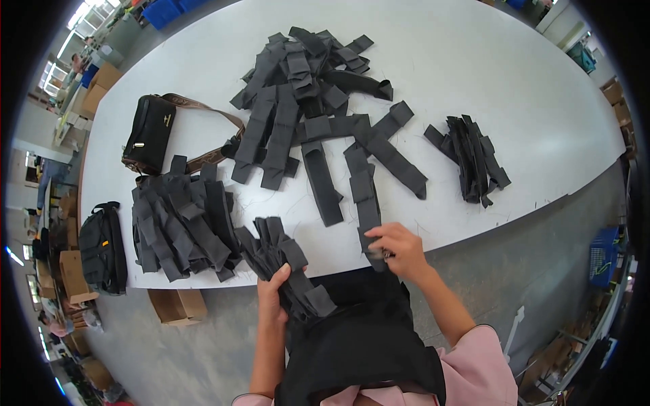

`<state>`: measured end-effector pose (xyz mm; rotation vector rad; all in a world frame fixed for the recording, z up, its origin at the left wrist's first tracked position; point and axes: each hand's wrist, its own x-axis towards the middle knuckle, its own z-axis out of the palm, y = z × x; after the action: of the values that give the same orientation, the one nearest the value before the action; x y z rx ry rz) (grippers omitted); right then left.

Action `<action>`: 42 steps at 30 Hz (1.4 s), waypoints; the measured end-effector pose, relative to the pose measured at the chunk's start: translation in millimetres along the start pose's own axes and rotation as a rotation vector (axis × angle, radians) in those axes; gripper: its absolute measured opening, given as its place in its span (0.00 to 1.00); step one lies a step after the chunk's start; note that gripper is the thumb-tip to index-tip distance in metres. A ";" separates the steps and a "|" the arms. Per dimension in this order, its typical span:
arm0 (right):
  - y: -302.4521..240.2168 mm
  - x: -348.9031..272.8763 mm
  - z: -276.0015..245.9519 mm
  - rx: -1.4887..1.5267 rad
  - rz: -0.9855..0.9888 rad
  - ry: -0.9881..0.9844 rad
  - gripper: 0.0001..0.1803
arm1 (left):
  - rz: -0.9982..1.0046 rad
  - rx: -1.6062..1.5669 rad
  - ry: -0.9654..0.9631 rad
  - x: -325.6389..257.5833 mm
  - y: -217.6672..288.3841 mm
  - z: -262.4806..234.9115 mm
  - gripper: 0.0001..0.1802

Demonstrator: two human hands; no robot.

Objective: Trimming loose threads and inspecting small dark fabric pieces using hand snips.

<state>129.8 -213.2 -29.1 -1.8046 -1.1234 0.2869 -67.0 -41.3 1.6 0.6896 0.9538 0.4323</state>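
White surface (474, 61): your left hand (273, 291) clutches the strip bundle (288, 260); pinch the loose strip (365, 203) firmly with your right hand (399, 249), then lift.

Bright, even light falls across the white table (514, 88), with only soft, faint shadows under the dark strips. Windows (81, 13) glow overexposed at the upper left. The fisheye bends the table edge hard and a black vignette rings the view. The centre reads sharp; the rim smears, and the right hand (399, 249) blurs slightly.
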 end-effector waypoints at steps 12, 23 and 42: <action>-53.4 -18.8 50.8 -0.171 -0.440 -0.160 0.03 | -0.006 0.182 -0.086 35.2 -26.1 4.9 0.23; -68.1 10.8 97.8 0.852 0.073 -0.556 0.09 | -0.290 -0.267 -0.116 36.2 -19.4 -26.5 0.25; -33.2 82.0 93.1 -0.294 -0.053 -0.153 0.13 | 0.118 0.071 0.114 28.1 8.5 -27.5 0.30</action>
<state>98.9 -88.6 -28.2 -2.0324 -1.3767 0.2418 -76.2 -8.6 -19.9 0.7954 1.0428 0.5482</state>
